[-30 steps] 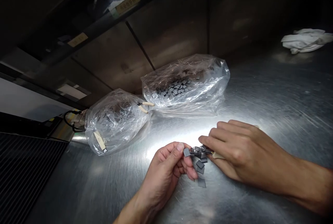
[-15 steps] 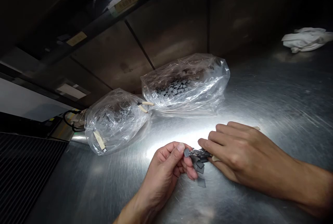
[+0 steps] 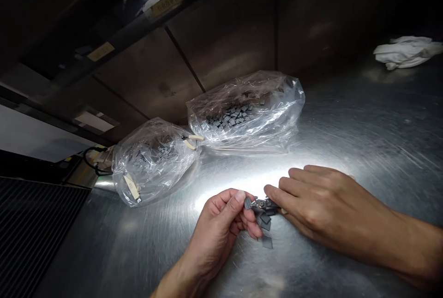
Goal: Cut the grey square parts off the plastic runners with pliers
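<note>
Between the thumb and fingers of my left hand (image 3: 223, 224) is a small grey plastic piece (image 3: 248, 203). My right hand (image 3: 316, 205) is closed round the handles of a pair of cutting pliers (image 3: 262, 204), and most of the handles are hidden under it. The dark jaws point left and meet the edge of the grey piece. Several flat grey pieces (image 3: 266, 222) lie below the jaws, beside my left fingertips. One thin grey piece (image 3: 267, 242) rests a little nearer to me on the metal table.
A clear plastic bag (image 3: 277, 125) holding many grey pieces (image 3: 235, 116) stands at the back. Left of it is a second clear bag (image 3: 176, 175). Cream-handled pliers (image 3: 194, 137) lie between them, and a cream cutter (image 3: 132, 188) at the left bag. White cloth (image 3: 406, 52) lies far right.
Very little differs. My right hand's grip on the pliers has shifted slightly, and less of the handle end shows behind it. My left hand keeps its place.
</note>
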`<state>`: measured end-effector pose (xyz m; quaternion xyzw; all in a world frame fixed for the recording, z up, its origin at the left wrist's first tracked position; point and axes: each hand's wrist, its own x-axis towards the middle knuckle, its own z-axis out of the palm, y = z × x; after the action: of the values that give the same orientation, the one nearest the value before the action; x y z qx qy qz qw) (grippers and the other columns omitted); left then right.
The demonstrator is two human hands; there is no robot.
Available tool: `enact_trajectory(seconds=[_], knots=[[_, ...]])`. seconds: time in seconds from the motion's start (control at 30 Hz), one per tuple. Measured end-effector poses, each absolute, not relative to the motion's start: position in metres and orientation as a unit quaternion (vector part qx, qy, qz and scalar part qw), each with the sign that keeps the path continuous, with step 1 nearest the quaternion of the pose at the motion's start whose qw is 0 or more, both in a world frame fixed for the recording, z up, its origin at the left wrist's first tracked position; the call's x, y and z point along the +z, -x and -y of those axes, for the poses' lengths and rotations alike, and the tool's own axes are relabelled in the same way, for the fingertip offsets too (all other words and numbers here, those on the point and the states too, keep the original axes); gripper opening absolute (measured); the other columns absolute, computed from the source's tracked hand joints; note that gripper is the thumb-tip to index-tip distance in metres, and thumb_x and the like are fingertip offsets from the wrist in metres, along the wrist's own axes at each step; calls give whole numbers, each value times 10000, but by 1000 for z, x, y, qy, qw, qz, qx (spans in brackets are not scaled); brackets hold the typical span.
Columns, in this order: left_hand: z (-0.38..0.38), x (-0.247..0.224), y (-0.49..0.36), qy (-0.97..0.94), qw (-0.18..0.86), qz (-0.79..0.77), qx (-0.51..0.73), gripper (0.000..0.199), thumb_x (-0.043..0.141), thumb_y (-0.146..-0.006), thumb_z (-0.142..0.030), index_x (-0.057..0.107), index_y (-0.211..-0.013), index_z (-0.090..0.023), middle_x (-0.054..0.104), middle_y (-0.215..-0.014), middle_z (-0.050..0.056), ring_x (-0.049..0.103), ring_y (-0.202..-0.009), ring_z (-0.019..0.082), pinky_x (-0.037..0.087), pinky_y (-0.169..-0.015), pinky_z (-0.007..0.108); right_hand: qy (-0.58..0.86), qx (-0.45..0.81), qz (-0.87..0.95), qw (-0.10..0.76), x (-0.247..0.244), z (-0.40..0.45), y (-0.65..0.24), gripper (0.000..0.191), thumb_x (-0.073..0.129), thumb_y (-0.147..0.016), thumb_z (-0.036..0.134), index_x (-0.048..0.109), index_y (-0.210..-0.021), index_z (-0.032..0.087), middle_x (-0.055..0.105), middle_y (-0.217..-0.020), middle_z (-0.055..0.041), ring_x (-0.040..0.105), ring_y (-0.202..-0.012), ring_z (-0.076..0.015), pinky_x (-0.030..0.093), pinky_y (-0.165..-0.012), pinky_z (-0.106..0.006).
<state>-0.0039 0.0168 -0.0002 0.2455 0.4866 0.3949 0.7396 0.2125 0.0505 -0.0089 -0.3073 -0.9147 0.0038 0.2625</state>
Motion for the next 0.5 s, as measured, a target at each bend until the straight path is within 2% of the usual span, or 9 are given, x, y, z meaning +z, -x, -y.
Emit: enact_trajectory(seconds=[0.1, 0.2, 0.3, 0.43, 0.5], knots=[[-16, 2, 2, -239, 739, -482, 405, 317, 850, -838, -402, 746, -849, -102, 699, -665, 15, 664, -556, 104, 531, -603, 204, 322, 72, 906, 263, -11, -56, -218, 185, 539, -928, 80, 648, -837, 198, 592, -680, 10, 511, -585, -172, 333, -582, -336], [-17, 2, 1, -216, 728, -487, 432, 243, 842, -843, -319, 722, -891, -112, 716, -741, 31, 689, -631, 122, 552, -625, 213, 374, 204, 860, 280, -9, -59, -218, 97, 618, -963, 188, 708, -968, 224, 669, -785, 15, 598, -680, -160, 405, -628, -299], [-18, 0, 2, -186, 718, -490, 458, 147, 783, -875, -237, 686, -898, -129, 709, -786, 38, 689, -679, 135, 572, -641, 233, 385, 330, 825, 247, -7, -55, -212, 55, 670, -936, 208, 702, -940, 253, 690, -855, 24, 620, -746, -156, 431, -663, -286], [-20, -2, 3, -162, 710, -484, 485, 13, 661, -904, -146, 663, -912, -136, 691, -810, 48, 660, -682, 135, 572, -635, 245, 396, 347, 828, 191, -6, -47, -203, 96, 653, -925, 187, 708, -984, 240, 694, -895, -2, 616, -803, -193, 440, -723, -329], [-20, -2, 3, -153, 710, -480, 492, 50, 616, -905, -121, 660, -922, -137, 685, -814, 51, 648, -678, 135, 568, -630, 246, 390, 353, 832, 177, -6, -46, -202, 151, 649, -921, 176, 714, -1041, 241, 701, -932, -9, 623, -837, -204, 453, -764, -345]])
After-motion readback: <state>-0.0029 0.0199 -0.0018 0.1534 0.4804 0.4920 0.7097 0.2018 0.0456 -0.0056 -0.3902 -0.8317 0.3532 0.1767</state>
